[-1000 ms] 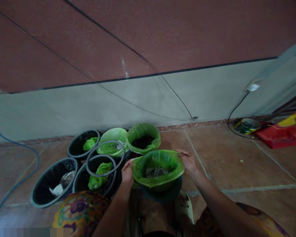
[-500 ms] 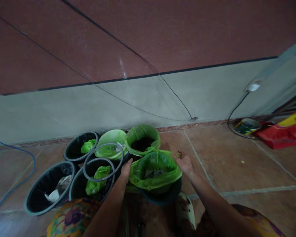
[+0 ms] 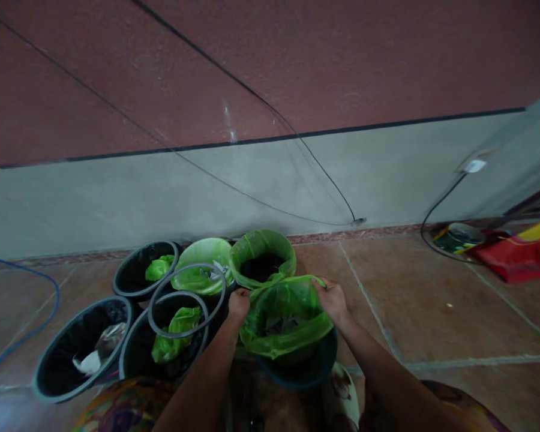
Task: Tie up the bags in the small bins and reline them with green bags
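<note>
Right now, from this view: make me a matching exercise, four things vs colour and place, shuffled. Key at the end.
Column 1
1. dustpan
2. loose ring
3. hose or cable
4. liner between the hands

Column 2
A. blue, at the picture's left edge
B. green, with the left hand and right hand at its sides
C. red, at the picture's far right
D. grey, left of the liner in the picture

Pairs: 1-C, 2-D, 3-A, 4-B
</note>
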A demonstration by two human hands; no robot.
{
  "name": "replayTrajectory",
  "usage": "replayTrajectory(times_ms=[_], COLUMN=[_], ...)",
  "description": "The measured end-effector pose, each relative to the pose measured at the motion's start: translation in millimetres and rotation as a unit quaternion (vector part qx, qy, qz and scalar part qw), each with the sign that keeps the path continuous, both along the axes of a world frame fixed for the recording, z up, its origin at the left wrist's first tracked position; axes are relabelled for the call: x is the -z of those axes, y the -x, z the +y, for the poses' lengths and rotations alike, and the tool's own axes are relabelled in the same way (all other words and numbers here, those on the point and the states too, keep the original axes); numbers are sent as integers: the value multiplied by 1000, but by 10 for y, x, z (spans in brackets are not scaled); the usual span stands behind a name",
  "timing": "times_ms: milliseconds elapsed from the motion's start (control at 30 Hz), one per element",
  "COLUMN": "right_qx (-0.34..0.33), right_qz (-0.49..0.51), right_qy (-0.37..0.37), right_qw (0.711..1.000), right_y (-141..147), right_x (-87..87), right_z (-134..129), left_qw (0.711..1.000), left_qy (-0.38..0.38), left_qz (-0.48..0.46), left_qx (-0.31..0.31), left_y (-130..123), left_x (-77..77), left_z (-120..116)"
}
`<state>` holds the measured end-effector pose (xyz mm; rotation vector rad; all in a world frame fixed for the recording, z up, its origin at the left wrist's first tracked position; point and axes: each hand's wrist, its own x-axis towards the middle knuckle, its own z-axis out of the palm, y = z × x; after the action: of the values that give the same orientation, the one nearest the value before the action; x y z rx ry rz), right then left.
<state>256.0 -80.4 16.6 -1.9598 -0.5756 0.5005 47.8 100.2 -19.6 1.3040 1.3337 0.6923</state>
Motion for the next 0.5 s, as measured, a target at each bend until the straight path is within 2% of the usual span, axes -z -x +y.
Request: replayTrajectory(times_ms=[67,133,233,300,367,433,500], right_qx=[19,38,63,55,18,-19,-14], right_qz=[25,26,-22,-63,-65,-41,-49], right_qy=[-36,-35,15,78,141,178,156], right_qw=[999,998,998,993,988,983,986], right_y=[-13,-44,-119,-158,-161,-123,-69], right_x=[-23,-61,-128,-165,-188,-200,-211], right_z=[-11,-42,-124,-196,-270,-329,-347], left_qw=[998,991,979,974,979,987,990], left_qy=[-54,-118,-189,-212,-194,-141,-80], left_qz=[39,65,74,74,68,71,96], left_qx=[-7,-8,2,4,4,27,67], left_y=[40,103,240,349,452,531,573], left_x=[-74,-162,-263,-290,-286,-264,-237], left_z=[-12,-62,-200,-307,-397,-458,-489])
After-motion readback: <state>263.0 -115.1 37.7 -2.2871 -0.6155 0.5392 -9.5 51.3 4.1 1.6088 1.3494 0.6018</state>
